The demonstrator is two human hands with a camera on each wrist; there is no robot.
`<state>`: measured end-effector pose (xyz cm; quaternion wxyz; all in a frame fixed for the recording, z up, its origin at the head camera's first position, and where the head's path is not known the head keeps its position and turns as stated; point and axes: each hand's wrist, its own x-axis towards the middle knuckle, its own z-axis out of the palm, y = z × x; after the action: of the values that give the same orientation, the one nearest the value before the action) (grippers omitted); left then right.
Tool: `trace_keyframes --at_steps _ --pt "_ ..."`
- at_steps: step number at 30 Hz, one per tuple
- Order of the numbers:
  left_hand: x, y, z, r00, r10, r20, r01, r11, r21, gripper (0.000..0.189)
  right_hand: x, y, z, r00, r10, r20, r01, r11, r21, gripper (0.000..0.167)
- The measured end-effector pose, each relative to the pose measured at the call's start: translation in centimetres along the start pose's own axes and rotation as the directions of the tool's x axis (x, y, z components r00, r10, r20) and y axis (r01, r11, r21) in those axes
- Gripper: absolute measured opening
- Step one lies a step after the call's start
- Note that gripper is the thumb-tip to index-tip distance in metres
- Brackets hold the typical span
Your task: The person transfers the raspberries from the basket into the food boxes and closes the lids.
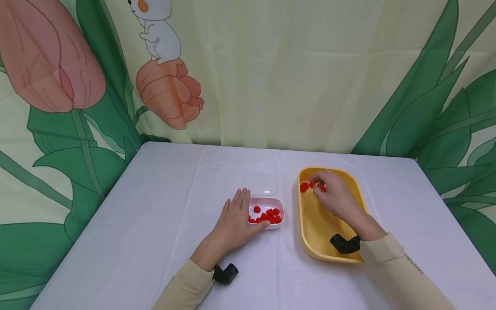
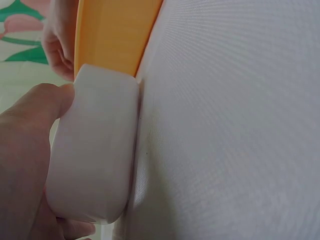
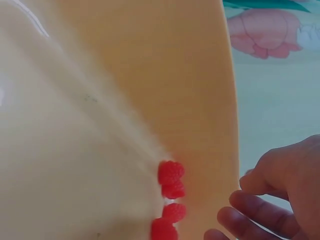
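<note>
My left hand [image 1: 232, 221] rests at the left end of a small white box [image 1: 281, 211], its fingers straight along the side and the thumb along the near edge. In the left wrist view, the thumb touches the rim of the box [image 2: 95, 145]. Several red raspberries [image 1: 270, 214] lie inside. Over the far end of a yellow tray [image 1: 321, 237], my right hand [image 1: 335, 193] reaches down with bent fingers, close to several raspberries [image 1: 304, 187]. In the right wrist view, raspberries [image 3: 171, 172] line the tray wall, and the fingers [image 3: 260, 212] curve loosely beside them, holding nothing visible.
A clear plastic lid [image 1: 260, 184] lies just behind the white box. White cloth [image 1: 155, 215] covers the table. Behind it hangs a curtain [image 1: 310, 86] printed with flowers and leaves. Black wrist cameras [image 1: 226, 274] sit below both hands.
</note>
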<state>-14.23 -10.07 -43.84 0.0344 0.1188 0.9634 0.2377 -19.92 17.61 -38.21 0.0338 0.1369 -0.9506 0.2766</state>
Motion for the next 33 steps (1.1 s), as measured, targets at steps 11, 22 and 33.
trace_keyframes --at_steps 11,22,33 --pt "0.0 0.0 0.0 1.000 -0.006 0.006 0.006 1.000 0.003 0.106 0.2 1.1 0.1 0.996 0.075 0.042 -0.075 0.997 -0.006 0.023" --pt "0.0 0.0 0.0 1.000 -0.006 0.002 0.006 1.000 0.002 0.105 0.3 1.6 0.0 0.995 0.092 0.047 -0.092 0.996 -0.013 0.023" --pt "0.0 -0.1 0.0 1.000 -0.013 0.013 0.013 1.000 0.000 0.106 0.7 2.2 0.5 0.988 0.141 0.068 -0.139 0.990 -0.033 0.026"
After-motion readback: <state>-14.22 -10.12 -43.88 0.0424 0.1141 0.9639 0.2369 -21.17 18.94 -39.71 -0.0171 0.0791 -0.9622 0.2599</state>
